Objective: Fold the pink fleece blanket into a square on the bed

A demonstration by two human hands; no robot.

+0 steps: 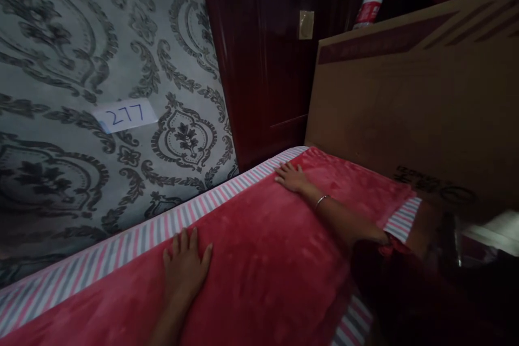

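Note:
A red plush blanket point(259, 248) lies spread over a striped sheet point(133, 248) in pink, grey and white. My left hand point(186, 265) rests flat on the blanket close to its far edge, fingers spread. Farther off to the right, my right hand point(291, 177) also lies open on the red cloth, its fingertips at the border where the stripes begin. A thin bracelet point(322, 201) circles my right wrist. Neither hand grasps anything. Stripes show again past the blanket's near right edge.
Patterned wallpaper point(186, 135) runs along the left, with a paper label point(127, 114) reading 277. Behind the far end stand a dark red wooden panel point(263, 65) and a large cardboard box point(405, 102). A plastic bottle point(371, 2) stands beyond the box's top edge.

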